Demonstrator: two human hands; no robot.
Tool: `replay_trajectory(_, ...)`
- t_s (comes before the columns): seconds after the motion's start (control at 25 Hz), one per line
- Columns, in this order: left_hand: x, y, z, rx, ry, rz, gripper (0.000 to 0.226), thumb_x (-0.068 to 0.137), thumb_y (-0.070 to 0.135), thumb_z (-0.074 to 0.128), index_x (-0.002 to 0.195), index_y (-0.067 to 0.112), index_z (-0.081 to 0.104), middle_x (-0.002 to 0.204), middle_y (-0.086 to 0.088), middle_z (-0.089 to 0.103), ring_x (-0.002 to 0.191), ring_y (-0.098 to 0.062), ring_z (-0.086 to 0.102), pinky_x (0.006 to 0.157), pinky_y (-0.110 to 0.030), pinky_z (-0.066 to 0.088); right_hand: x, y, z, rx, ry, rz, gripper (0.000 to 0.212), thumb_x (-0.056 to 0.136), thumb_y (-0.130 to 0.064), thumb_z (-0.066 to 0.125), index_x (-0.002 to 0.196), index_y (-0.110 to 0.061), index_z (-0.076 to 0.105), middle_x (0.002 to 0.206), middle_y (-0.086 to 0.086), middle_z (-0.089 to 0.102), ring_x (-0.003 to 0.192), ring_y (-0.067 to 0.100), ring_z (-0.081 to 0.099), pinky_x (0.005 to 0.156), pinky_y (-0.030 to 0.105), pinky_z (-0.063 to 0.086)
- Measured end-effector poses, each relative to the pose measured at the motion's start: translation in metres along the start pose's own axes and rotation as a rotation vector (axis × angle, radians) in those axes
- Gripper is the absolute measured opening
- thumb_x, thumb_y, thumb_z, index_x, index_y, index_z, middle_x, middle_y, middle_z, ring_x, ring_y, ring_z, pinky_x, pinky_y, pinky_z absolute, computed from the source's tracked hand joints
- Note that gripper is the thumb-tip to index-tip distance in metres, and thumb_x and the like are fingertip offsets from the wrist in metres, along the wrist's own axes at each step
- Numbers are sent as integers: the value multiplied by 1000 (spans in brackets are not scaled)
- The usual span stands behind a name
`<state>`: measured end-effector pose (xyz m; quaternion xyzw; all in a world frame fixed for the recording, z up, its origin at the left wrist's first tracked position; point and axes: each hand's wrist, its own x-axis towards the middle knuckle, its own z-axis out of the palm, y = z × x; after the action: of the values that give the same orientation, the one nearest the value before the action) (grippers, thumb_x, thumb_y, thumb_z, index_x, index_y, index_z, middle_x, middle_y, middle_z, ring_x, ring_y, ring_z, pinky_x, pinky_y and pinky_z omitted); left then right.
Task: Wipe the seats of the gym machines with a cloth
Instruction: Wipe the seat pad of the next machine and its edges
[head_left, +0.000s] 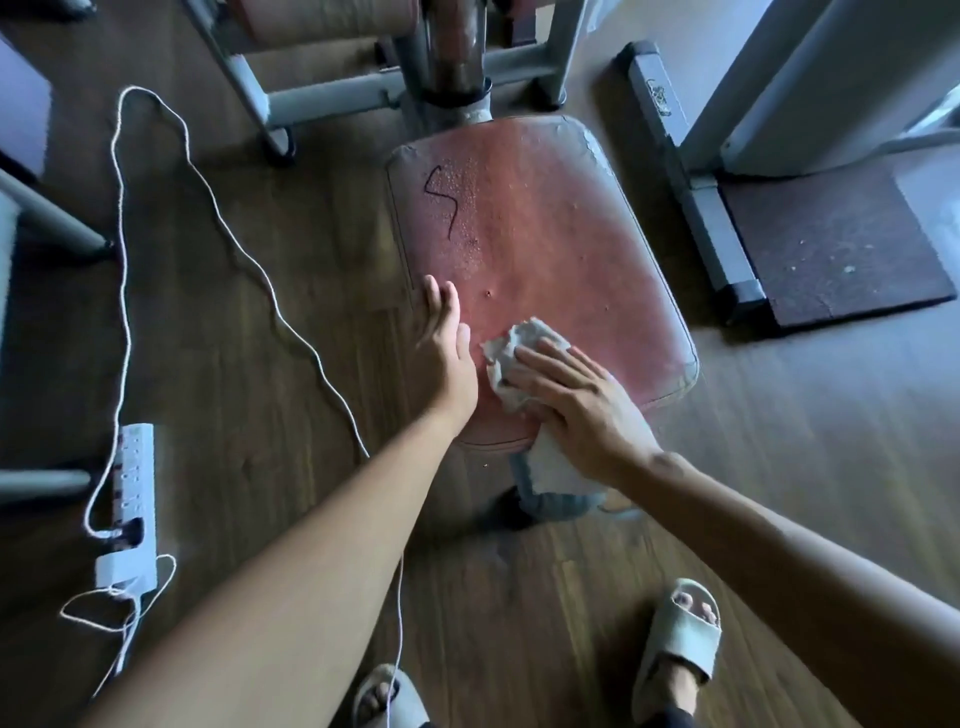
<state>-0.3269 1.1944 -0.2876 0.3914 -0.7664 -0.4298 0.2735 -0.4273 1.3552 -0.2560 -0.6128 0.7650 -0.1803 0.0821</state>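
The red seat (545, 249) carries a crumpled pale cloth (511, 345) at its near edge and droplets (465, 208) farther back. On the wood floor (223, 374), a white power strip (130, 499) lies well left of the seat, a dark mat (831, 249) to its right.

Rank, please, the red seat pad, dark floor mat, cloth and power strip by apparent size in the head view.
1. red seat pad
2. dark floor mat
3. cloth and power strip: look similar, and the right hand hides part of the cloth, so unranked.
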Motion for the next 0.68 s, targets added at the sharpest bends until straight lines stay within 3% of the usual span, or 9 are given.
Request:
replay_trajectory(0.04,0,-3,-2,0,-28,21,51,96,-8,41,146,-4,41,159,-23,25,150,-31,20,120,-11,8,-17,-6,-1,5,-15,-82,42,99,-22,61,141,-24,58,152,1,49,146,22,38,122,43,29)
replay_trajectory(0.12,1,-15,-9,40,-93,84,50,97,-1,41,147,-3,41,159,-21,26,151,-34,20,125,-32,18,-32,-4,-4,-8,-60,-153,43,100,-25,61,143,-25,56,153,-1,48,147,19,37,122,41,30)
replay_trajectory(0.24,3,-31,-18,151,-166,209,51,101,14,38,149,0,38,160,-17,27,151,-32,16,121,-54,25,-22,14,-9,-43,-39,-16,44,103,-32,54,147,-29,51,157,-6,42,150,15,30,122,42,29)
replay_trajectory(0.4,2,-40,-17,208,-152,310,53,104,26,31,150,2,37,160,-15,27,151,-33,18,119,-56,28,3,39,-5,-19,143,298,39,104,-32,53,143,-29,55,155,-5,45,150,17,30,121,47,29)
replay_trajectory(0.68,7,-47,-12,119,-68,360,48,105,26,33,144,6,51,156,-11,38,150,-29,27,121,-44,29,8,44,1,-20,280,219,38,104,-42,42,132,-30,64,144,-5,58,141,16,44,113,44,38)
